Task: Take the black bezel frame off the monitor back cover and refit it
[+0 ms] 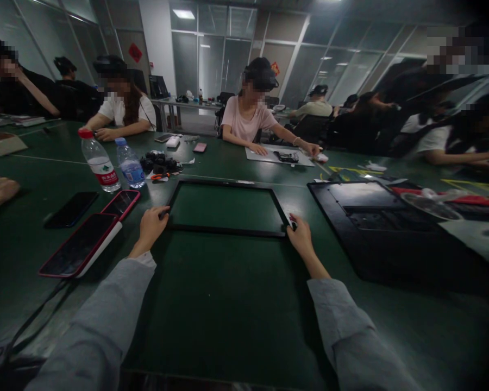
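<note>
A thin black rectangular frame (228,231), like a screen bezel, is in front of me above the green table; the tabletop shows through its middle. My left hand (152,228) grips its left side near the front corner, fingers closed with the thumb on top. On the opposite side my right hand (301,237) pinches the front right corner. A small pale and dark spot shows at the right fingertips, too small to name. Whether the frame rests flat on the table or is slightly lifted, I cannot tell.
To the right lies a large black panel (375,233). On the left are a pink-edged phone (81,244), a dark phone (71,209), a red-capped bottle (101,163) and a blue-capped bottle (130,165). A person (255,117) works across the green table (228,309).
</note>
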A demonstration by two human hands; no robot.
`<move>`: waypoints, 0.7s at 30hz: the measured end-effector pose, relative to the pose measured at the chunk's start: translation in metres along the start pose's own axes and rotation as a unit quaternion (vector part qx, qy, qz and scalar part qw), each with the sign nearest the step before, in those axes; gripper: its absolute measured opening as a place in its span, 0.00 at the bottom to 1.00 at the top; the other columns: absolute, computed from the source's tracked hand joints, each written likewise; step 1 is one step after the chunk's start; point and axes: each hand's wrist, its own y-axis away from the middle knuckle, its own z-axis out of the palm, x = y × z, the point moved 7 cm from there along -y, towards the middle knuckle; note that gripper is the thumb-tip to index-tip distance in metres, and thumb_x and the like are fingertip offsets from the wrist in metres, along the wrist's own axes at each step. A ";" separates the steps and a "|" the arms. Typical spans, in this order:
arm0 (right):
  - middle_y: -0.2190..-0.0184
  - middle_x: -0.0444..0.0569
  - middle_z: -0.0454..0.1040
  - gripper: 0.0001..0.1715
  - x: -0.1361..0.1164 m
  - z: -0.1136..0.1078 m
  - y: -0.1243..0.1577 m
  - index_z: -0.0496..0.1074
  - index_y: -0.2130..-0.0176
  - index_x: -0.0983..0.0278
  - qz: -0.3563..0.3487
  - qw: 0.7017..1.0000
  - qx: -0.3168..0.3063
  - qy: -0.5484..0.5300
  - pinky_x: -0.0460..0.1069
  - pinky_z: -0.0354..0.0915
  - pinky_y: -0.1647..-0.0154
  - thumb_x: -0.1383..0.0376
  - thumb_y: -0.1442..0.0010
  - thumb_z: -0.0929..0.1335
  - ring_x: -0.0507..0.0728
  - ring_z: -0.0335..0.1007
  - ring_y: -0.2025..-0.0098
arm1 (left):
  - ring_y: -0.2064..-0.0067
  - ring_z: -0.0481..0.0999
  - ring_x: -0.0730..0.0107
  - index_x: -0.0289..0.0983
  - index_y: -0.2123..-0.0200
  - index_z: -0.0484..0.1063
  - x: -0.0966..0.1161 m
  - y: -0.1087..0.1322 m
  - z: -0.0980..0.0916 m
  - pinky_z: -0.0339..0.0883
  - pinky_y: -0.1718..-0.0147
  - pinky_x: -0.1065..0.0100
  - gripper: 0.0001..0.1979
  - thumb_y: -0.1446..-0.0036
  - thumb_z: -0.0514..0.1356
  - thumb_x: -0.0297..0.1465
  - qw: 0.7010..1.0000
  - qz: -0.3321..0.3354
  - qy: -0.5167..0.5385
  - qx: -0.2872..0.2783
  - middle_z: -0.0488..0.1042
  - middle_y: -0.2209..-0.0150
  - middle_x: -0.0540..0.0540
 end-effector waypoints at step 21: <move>0.44 0.60 0.77 0.33 -0.004 0.001 0.003 0.72 0.41 0.66 -0.017 1.000 -0.012 0.001 0.66 0.62 0.33 0.64 0.45 0.63 0.67 0.70 0.39 | 0.37 0.69 0.44 0.45 0.61 0.82 0.037 0.015 0.018 0.58 0.41 0.41 0.15 0.46 0.70 0.48 0.984 0.087 0.016 -0.152 0.78 0.43 0.43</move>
